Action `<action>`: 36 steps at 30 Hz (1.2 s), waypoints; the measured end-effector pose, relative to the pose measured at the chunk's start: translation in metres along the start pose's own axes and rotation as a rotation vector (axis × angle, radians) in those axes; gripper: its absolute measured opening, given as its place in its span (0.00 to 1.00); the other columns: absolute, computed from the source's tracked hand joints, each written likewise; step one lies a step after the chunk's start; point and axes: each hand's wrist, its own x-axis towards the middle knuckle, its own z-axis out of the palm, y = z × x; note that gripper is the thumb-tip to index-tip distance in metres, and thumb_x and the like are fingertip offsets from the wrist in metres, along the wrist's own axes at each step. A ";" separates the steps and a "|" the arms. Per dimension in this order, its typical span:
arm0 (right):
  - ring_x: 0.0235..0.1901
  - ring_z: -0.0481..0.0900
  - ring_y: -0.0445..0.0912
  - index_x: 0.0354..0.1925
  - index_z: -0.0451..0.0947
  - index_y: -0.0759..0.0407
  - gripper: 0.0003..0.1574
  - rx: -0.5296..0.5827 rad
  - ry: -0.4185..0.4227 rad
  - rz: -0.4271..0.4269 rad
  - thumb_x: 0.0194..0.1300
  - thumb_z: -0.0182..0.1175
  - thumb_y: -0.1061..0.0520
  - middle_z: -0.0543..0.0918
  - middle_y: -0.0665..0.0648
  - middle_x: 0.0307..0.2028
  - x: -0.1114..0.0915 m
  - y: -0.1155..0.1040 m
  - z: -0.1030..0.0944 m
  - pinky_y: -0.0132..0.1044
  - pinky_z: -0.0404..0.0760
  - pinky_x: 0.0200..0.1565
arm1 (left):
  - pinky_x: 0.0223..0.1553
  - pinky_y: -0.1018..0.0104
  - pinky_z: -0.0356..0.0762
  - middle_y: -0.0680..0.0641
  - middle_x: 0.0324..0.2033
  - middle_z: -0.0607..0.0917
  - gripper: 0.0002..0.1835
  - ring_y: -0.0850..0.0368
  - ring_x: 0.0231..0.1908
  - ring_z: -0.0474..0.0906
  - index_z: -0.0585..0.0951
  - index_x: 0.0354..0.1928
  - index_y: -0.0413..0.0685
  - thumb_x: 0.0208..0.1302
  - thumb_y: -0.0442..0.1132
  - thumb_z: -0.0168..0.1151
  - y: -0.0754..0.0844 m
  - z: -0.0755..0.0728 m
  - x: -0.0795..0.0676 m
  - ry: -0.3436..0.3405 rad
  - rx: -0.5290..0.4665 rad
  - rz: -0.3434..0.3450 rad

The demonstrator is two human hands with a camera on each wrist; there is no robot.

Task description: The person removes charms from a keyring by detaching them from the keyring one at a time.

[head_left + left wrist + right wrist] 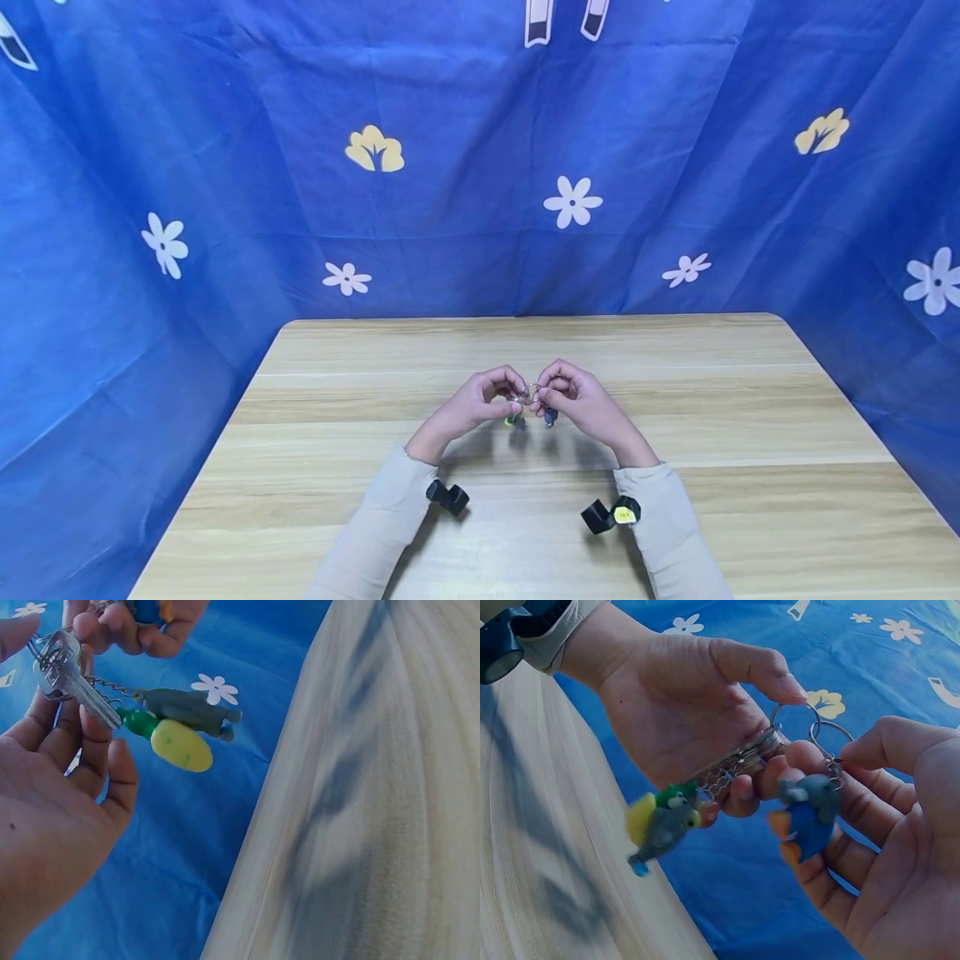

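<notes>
Over the table, my left hand (477,407) pinches a metal key ring (774,712) between thumb and fingers. Several silver keys (76,681) hang from it across the fingers. Two charms dangle there too: a yellow figure with a green head (181,745) and a grey figure (184,710). Close by, my right hand (588,408) pinches a second key ring (835,726) by its edge. A small blue and grey figure with orange feet (810,825) hangs from this ring against the fingers. In the right wrist view the two rings cross each other.
The wooden table (360,500) stretches out below both hands. A blue curtain (465,225) with white flowers stands behind it and along both sides. Black cameras (447,497) are strapped to both sleeved wrists.
</notes>
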 end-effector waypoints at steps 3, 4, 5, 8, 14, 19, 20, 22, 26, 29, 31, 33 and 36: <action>0.33 0.84 0.39 0.41 0.67 0.73 0.07 -0.025 0.000 -0.003 0.68 0.51 0.66 0.84 0.66 0.33 0.000 0.000 0.000 0.33 0.82 0.36 | 0.49 0.64 0.70 0.56 0.36 0.79 0.17 0.59 0.41 0.73 0.74 0.43 0.28 0.57 0.37 0.59 -0.001 0.000 0.000 0.009 -0.002 -0.009; 0.34 0.84 0.39 0.40 0.67 0.73 0.07 -0.032 0.001 -0.003 0.67 0.51 0.66 0.84 0.69 0.34 0.000 0.000 0.000 0.33 0.82 0.36 | 0.48 0.65 0.71 0.56 0.35 0.79 0.17 0.59 0.41 0.73 0.74 0.43 0.28 0.58 0.37 0.59 -0.002 0.000 0.000 0.012 -0.005 -0.012; 0.35 0.84 0.40 0.40 0.67 0.72 0.07 -0.043 0.001 -0.003 0.67 0.51 0.66 0.84 0.71 0.35 0.000 0.001 0.000 0.33 0.82 0.37 | 0.47 0.66 0.71 0.56 0.35 0.79 0.17 0.59 0.41 0.73 0.74 0.43 0.28 0.58 0.37 0.59 -0.002 0.000 0.000 0.016 -0.008 -0.016; 0.36 0.84 0.41 0.40 0.68 0.70 0.06 -0.090 0.010 -0.002 0.67 0.52 0.66 0.84 0.70 0.35 -0.001 0.000 0.000 0.33 0.81 0.40 | 0.47 0.66 0.71 0.56 0.35 0.79 0.17 0.59 0.40 0.73 0.75 0.44 0.29 0.58 0.37 0.59 -0.003 -0.001 0.000 0.033 -0.009 -0.033; 0.36 0.82 0.38 0.39 0.70 0.65 0.03 -0.191 0.028 -0.017 0.65 0.54 0.66 0.85 0.63 0.34 -0.002 -0.001 0.001 0.34 0.79 0.43 | 0.50 0.59 0.69 0.56 0.35 0.79 0.16 0.59 0.41 0.72 0.75 0.44 0.29 0.57 0.34 0.59 -0.003 -0.001 0.000 0.072 0.017 -0.046; 0.37 0.82 0.38 0.38 0.71 0.64 0.03 -0.222 0.040 -0.018 0.64 0.55 0.66 0.85 0.62 0.34 -0.003 -0.005 0.003 0.37 0.79 0.44 | 0.51 0.53 0.68 0.57 0.34 0.78 0.15 0.58 0.40 0.73 0.77 0.44 0.30 0.57 0.34 0.60 -0.002 0.000 0.001 0.106 0.055 -0.039; 0.37 0.82 0.38 0.38 0.71 0.63 0.03 -0.235 0.043 -0.017 0.64 0.55 0.66 0.85 0.61 0.34 -0.004 -0.005 0.003 0.37 0.78 0.45 | 0.51 0.53 0.69 0.57 0.34 0.78 0.15 0.58 0.40 0.73 0.77 0.44 0.30 0.57 0.34 0.61 -0.002 0.000 0.001 0.112 0.058 -0.041; 0.38 0.82 0.39 0.37 0.72 0.61 0.03 -0.254 0.043 -0.020 0.63 0.56 0.65 0.85 0.59 0.33 -0.004 -0.007 0.004 0.39 0.77 0.45 | 0.51 0.54 0.69 0.57 0.34 0.78 0.14 0.58 0.40 0.73 0.77 0.43 0.31 0.57 0.34 0.61 -0.001 0.000 0.002 0.122 0.065 -0.047; 0.38 0.82 0.38 0.38 0.72 0.63 0.03 -0.263 0.034 -0.029 0.64 0.57 0.64 0.86 0.61 0.34 -0.004 -0.008 0.005 0.39 0.77 0.46 | 0.50 0.58 0.70 0.56 0.34 0.78 0.15 0.58 0.39 0.73 0.76 0.43 0.33 0.56 0.34 0.62 0.000 0.001 0.002 0.134 0.064 -0.057; 0.38 0.83 0.36 0.38 0.71 0.66 0.04 -0.230 0.023 -0.031 0.65 0.56 0.65 0.85 0.65 0.35 -0.004 -0.006 0.005 0.36 0.79 0.45 | 0.47 0.62 0.71 0.55 0.34 0.78 0.15 0.60 0.38 0.73 0.76 0.44 0.34 0.55 0.35 0.62 0.000 0.002 0.001 0.131 0.049 -0.058; 0.38 0.83 0.36 0.39 0.71 0.67 0.05 -0.207 0.017 -0.028 0.66 0.55 0.65 0.85 0.66 0.36 -0.004 -0.004 0.005 0.35 0.80 0.45 | 0.45 0.65 0.72 0.55 0.34 0.78 0.16 0.61 0.37 0.73 0.75 0.46 0.34 0.56 0.34 0.62 -0.001 0.001 0.001 0.122 0.030 -0.049; 0.37 0.84 0.37 0.39 0.70 0.68 0.05 -0.188 0.017 -0.022 0.66 0.55 0.65 0.85 0.68 0.36 -0.004 -0.003 0.005 0.34 0.80 0.46 | 0.43 0.68 0.73 0.55 0.34 0.79 0.17 0.63 0.36 0.75 0.75 0.48 0.34 0.58 0.34 0.62 -0.002 0.002 0.001 0.112 0.019 -0.044; 0.36 0.83 0.37 0.40 0.70 0.68 0.05 -0.167 0.032 -0.008 0.66 0.54 0.65 0.85 0.67 0.35 -0.004 -0.002 0.004 0.35 0.81 0.47 | 0.41 0.70 0.76 0.55 0.33 0.80 0.18 0.64 0.35 0.77 0.75 0.51 0.33 0.60 0.34 0.61 -0.002 0.002 0.001 0.093 0.019 -0.053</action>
